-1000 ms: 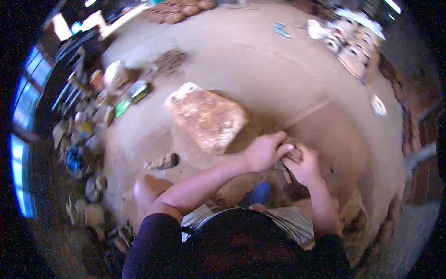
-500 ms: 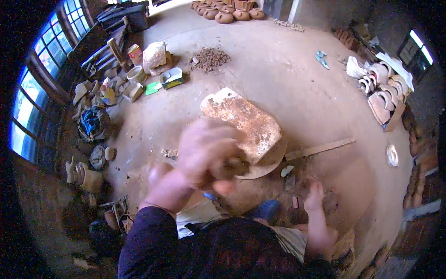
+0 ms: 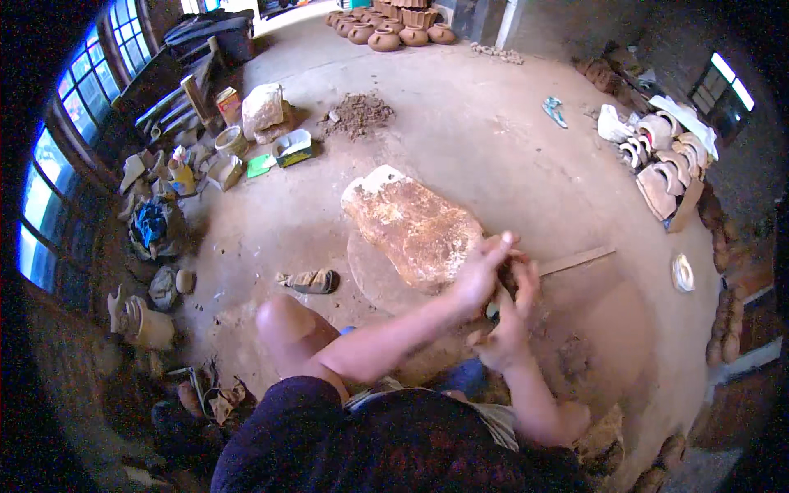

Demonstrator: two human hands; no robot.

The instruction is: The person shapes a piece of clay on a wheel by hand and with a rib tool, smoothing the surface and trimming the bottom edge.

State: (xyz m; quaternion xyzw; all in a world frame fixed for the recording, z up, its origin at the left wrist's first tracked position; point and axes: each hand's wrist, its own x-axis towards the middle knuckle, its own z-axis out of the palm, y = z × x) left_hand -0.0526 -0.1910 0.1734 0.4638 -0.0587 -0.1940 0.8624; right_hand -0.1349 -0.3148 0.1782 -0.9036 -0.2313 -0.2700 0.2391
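Slab [image 3: 415, 226], clay-smeared, one; placed near the middle of the floor, above a round disc [image 3: 362, 267] that shows past its lower left edge.

Surface: dusty floor [image 3: 460, 107], pale brown, darker toward the lower right. On it, a wooden strip [image 3: 578, 260] to the right of the slab; a heap of broken brown clay [image 3: 359, 113] beyond; a pair of bluish sandals [image 3: 555, 112]; a pale ring-shaped item [image 3: 682, 273] at far right.

Room: paned windows [image 3: 53, 160] along the left, bright; round brown pots [image 3: 385, 39] grouped at the far end; curved clay pieces [image 3: 662, 177] stacked at right. Left side cluttered: rectangular tub [image 3: 293, 149], flat green piece [image 3: 260, 165] beside it, and blue crumpled material [image 3: 150, 223].

Appearance of slab: long, roughly rectangular, corners rounded; lies aslant. Top reddish brown, mottled with whitish patches; upper left end pale, with a small dark mark.

Hands: left hand [image 3: 479, 275] in front of the slab's lower right corner, contact and grip unclear. Right hand [image 3: 508, 333] just beside it, thumb spread wide from the fingers. Anything between the two hands cannot be made out.
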